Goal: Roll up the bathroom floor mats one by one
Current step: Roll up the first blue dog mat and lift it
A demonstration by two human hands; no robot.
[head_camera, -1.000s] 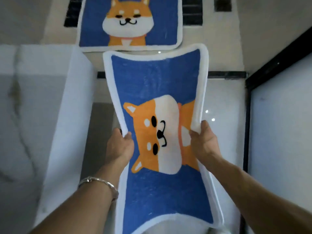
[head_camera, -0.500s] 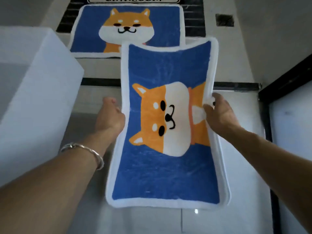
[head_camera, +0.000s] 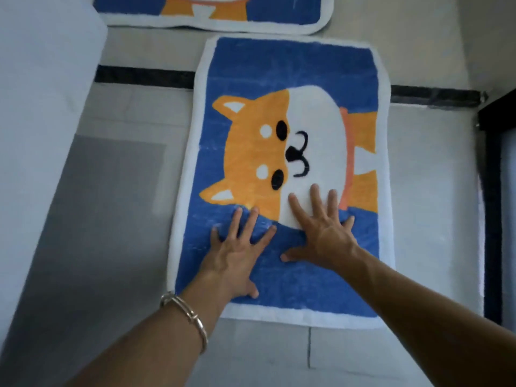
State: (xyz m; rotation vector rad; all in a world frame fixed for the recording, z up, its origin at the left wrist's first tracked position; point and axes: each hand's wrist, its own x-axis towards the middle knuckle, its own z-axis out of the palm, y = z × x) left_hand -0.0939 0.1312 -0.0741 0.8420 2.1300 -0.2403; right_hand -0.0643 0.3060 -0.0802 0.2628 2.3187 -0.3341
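A blue bath mat [head_camera: 290, 68] with a white border and an orange and white dog face lies flat on the tiled floor, its short edge toward me. My left hand [head_camera: 237, 252] presses flat on the mat's near blue part, fingers spread. My right hand [head_camera: 321, 230] lies flat beside it, fingers spread over the dog's white cheek. A second mat [head_camera: 279, 12] of the same design lies farther away at the top edge, only partly in view.
A white block or cabinet side [head_camera: 42, 93] rises at the left. A black threshold strip [head_camera: 145, 75] crosses the floor under the mat. A dark door frame [head_camera: 494, 191] stands at the right. Grey tiles [head_camera: 279, 356] spread in front.
Both hands held the mat by its long edges in the air; now the mat lies flat on the floor and both hands press on top with straight fingers.
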